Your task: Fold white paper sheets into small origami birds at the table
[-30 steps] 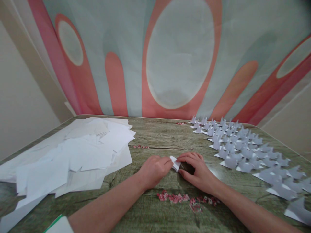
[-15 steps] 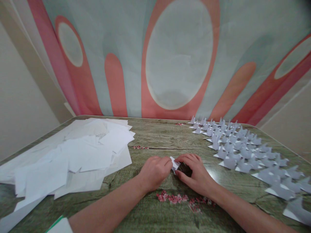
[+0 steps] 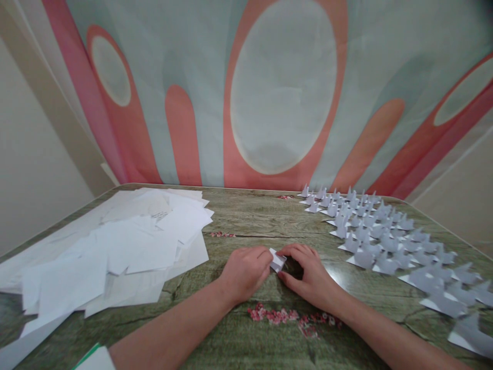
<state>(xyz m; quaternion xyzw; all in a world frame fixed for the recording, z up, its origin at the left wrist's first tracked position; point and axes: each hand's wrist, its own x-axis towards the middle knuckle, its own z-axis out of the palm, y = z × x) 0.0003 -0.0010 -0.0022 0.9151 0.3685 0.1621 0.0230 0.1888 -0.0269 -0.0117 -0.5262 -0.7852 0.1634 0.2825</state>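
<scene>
A small folded piece of white paper [image 3: 278,261] is between my two hands, low over the middle of the table [image 3: 246,213]. My left hand [image 3: 247,272] is closed on the paper's left side, its fingers curled and the fingertips partly hidden. On the right side, my right hand [image 3: 306,272] pinches the paper's edge between thumb and index finger, the other fingers bent behind. Several folded white paper birds [image 3: 367,257] stand in rows to the right of my right hand.
A wide, loose pile of white paper sheets [image 3: 150,246] covers the table's left side. Behind the table hangs a backdrop [image 3: 285,92] with pink and grey shapes. A white and green edge [image 3: 96,357] shows at the bottom left, its kind unclear.
The folded paper between my fingers has shifted in angle slightly and shows a little more of its face. Both hands stay in almost the same place.
</scene>
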